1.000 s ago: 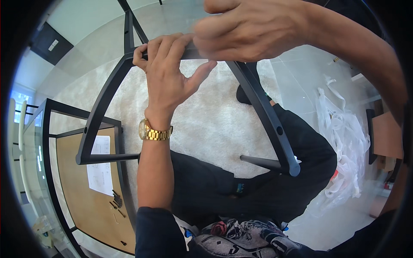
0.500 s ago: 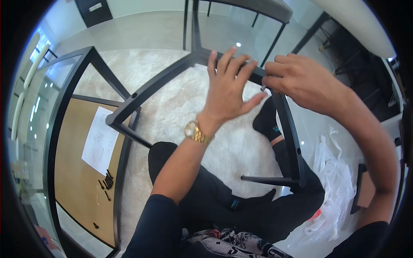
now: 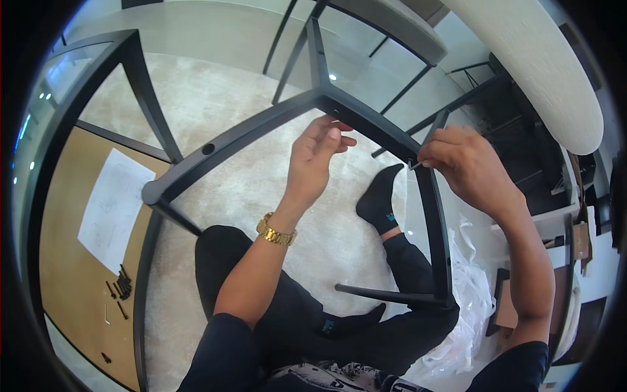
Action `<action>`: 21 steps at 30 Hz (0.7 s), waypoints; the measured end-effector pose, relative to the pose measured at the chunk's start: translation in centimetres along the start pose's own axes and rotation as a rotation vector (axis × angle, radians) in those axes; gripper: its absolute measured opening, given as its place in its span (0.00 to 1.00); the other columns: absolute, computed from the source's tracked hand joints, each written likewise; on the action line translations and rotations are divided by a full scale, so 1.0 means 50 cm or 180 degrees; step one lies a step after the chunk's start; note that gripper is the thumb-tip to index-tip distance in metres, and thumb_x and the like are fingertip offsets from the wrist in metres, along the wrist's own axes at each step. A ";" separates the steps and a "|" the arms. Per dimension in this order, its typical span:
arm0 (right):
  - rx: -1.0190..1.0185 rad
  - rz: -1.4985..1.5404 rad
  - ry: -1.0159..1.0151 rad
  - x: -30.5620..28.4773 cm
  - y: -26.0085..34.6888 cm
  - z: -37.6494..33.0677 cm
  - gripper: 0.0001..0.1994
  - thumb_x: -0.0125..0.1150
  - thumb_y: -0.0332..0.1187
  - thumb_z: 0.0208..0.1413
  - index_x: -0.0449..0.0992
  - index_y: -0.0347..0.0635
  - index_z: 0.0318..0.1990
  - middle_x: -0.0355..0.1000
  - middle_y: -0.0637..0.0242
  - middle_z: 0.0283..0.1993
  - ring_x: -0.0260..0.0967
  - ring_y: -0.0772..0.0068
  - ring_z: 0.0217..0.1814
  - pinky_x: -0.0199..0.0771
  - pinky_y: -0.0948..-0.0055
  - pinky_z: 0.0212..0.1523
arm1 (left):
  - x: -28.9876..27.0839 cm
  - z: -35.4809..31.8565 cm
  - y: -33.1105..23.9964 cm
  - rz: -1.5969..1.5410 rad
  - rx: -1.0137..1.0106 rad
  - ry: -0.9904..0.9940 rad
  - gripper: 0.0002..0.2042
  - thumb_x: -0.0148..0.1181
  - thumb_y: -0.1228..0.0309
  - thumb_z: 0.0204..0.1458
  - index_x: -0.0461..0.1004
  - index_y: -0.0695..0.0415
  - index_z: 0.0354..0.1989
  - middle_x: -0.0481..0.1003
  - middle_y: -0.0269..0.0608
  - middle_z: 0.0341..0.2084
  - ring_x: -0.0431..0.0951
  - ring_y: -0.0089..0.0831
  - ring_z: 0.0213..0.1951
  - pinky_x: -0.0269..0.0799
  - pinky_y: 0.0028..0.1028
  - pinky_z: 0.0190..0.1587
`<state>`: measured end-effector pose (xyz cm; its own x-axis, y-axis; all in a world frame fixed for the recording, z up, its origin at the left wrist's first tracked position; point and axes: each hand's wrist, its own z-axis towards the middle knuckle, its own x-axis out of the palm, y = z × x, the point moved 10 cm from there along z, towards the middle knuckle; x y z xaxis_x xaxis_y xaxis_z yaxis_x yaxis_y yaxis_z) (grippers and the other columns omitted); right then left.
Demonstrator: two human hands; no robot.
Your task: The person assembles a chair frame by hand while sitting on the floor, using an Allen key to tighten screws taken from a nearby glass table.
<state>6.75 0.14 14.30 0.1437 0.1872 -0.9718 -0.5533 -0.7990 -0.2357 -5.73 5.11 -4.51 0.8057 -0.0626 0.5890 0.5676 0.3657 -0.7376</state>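
A black metal furniture frame (image 3: 256, 123) with round holes in its bars stands tilted across my lap, its legs pointing several ways. My right hand (image 3: 465, 160) is closed in a pinch at the frame's right corner. A small silver hex key (image 3: 416, 164) sticks out from those fingers, its tip against the inner side of the corner. Just inside the upper bar hovers my left hand (image 3: 315, 155), fingers loosely curled and apart, thumb up, nothing visible in it. Its fingertips are close to the bar; whether they touch it I cannot tell.
To the left, a wooden board (image 3: 62, 215) in a black frame carries a paper sheet (image 3: 112, 208), several black bolts (image 3: 122, 285) and another hex key (image 3: 108, 313). Clear plastic wrapping (image 3: 465, 307) lies at right. A grey-seated chair (image 3: 392, 23) stands beyond. White upholstery (image 3: 535, 72) juts in upper right.
My left hand has drawn back from over the upper bar to inside it, and its spread fingers have curled. My right hand stays at the corner, turned so the hex key shows more.
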 end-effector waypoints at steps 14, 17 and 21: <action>-0.0122 -0.0886 0.0519 0.000 0.034 0.025 0.05 0.60 0.27 0.56 0.82 0.43 0.33 0.75 0.67 0.33 0.70 0.66 0.43 0.65 0.65 0.44 | 0.039 -0.005 -0.011 -0.0241 -0.0069 0.0419 0.21 0.57 0.62 0.68 0.71 0.66 0.61 0.80 0.47 0.51 0.84 0.37 0.49 0.77 0.33 0.56; -0.0172 -0.0442 0.0402 -0.003 0.011 0.031 0.06 0.59 0.27 0.55 0.82 0.43 0.34 0.76 0.67 0.31 0.71 0.66 0.42 0.64 0.64 0.45 | 0.042 -0.011 -0.016 -0.0233 -0.0091 0.0483 0.21 0.57 0.63 0.68 0.71 0.66 0.62 0.79 0.48 0.52 0.84 0.39 0.50 0.77 0.33 0.56; -0.0182 -0.0650 0.0527 -0.001 0.015 0.024 0.05 0.59 0.26 0.53 0.81 0.42 0.33 0.75 0.67 0.32 0.71 0.65 0.41 0.65 0.64 0.45 | 0.055 -0.013 -0.021 -0.0249 -0.0049 0.0663 0.21 0.56 0.64 0.68 0.70 0.66 0.64 0.79 0.50 0.54 0.84 0.40 0.51 0.76 0.35 0.57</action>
<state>5.34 0.24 14.17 0.3825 0.2556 -0.8879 -0.4524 -0.7861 -0.4212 -4.01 3.97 -2.34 0.7757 -0.2813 0.5650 0.6311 0.3382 -0.6981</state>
